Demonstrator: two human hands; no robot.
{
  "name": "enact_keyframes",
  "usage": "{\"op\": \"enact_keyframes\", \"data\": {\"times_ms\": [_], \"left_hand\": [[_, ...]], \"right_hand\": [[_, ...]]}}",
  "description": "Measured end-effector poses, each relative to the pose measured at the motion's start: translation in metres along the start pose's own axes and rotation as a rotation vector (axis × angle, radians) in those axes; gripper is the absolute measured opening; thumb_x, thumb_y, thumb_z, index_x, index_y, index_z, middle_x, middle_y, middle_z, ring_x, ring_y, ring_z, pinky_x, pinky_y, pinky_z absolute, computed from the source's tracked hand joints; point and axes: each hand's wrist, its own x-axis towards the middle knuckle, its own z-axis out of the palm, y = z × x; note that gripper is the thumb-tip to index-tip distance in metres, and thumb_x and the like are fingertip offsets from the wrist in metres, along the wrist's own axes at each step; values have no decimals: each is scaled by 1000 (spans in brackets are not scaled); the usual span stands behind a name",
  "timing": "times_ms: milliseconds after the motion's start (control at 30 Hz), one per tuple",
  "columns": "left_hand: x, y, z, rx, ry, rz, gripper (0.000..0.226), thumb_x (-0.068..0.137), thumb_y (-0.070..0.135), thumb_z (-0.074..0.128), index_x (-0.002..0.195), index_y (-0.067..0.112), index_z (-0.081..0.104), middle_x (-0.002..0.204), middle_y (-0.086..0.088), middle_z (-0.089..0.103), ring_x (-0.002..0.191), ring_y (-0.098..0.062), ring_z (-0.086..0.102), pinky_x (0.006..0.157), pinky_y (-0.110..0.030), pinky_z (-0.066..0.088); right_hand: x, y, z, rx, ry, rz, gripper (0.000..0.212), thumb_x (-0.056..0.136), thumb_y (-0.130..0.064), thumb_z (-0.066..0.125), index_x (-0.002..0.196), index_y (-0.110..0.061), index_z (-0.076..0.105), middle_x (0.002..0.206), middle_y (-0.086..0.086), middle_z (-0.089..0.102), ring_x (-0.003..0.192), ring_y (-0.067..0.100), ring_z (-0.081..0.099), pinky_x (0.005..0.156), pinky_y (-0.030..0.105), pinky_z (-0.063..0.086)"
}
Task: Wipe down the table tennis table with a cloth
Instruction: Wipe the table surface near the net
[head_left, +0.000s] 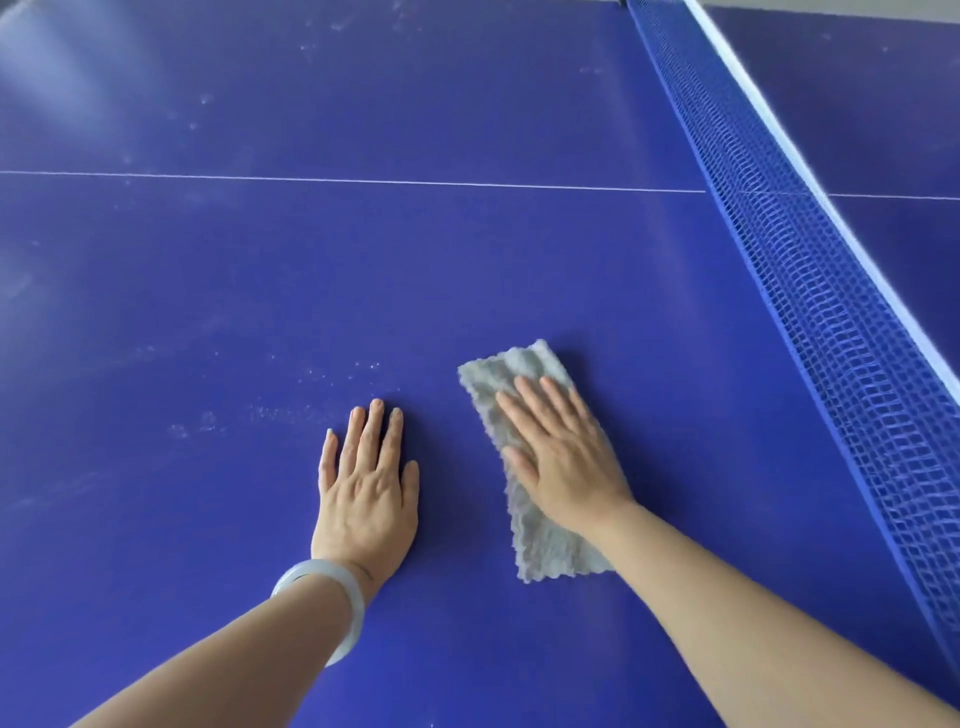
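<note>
So, nearest the camera, two bare forearms come in from the bottom of the view over a dark blue table tennis tabletop (467, 270). The left wrist has a pale, milky translucent bangle (311, 569) on it.

The left hand (366, 488) lies flat on the bare blue surface, palm down, fingers straight and close together, holding nothing. Just to its right, with a strip of blue between them, the right hand (563, 457) presses palm down on a light grey fluffy rectangular cloth (519, 366). Its fingers are straight and slightly spread (flat on top of the fabric, not curled round it).

The cloth lies flat on the tabletop as a long strip, running away from the person and leaning a bit left. One end pokes out past the fingertips and the other sticks out beside the wrist. It sits between the left hand and the net, well short of the net.

Left of the left hand's fingertips and a little beyond them are whitish dusty smudges (291, 413). Further out, a thin white line (363, 181) crosses the tabletop left to right and meets a blue mesh net (831, 322). The net has a white top band (810, 171) and runs diagonally down the right side. More blue tabletop shows beyond it in the upper right corner.

Toward the far left there are faint pale specks (332, 26) and some glare.
</note>
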Motion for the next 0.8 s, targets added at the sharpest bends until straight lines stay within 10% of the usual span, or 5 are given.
{"op": "enact_keyframes", "data": {"times_ms": [200,267,467,700,800], "left_hand": [[0,-1,5,11,17,-12,64,97,41,5,157,18,8,165,2,0,151,-16,-9,121,-40,-11],[0,-1,5,21,19,-12,59,102,36,14,158,18,9,165,1,0,152,-17,-8,122,-41,-10],[-1,-1,2,7,27,-11,61,99,37,10,157,18,8,165,1,1,152,-16,-7,122,-40,-8],[0,1,5,0,41,-20,58,103,35,19,157,18,8,165,0,1,152,-18,-7,121,-39,-13],[0,1,4,-2,34,-23,58,103,35,21,158,18,9,165,1,1,152,-17,-7,122,-40,-10]], "right_hand": [[8,91,-13,27,78,869,61,104,-43,17,159,-17,15,166,8,12,152,31,10,123,50,9],[21,34,-9,67,106,838,62,103,-44,16,159,-16,16,166,9,12,152,34,10,122,52,7],[-7,-51,3,37,34,-8,60,103,-48,18,158,-23,23,166,0,15,154,24,8,124,46,12],[-6,68,-14,-25,57,771,62,104,-43,13,160,-16,9,167,6,7,153,26,6,124,46,6],[11,-16,-6,53,128,664,63,103,-42,18,159,-13,15,166,10,11,153,30,7,123,48,4]]}}
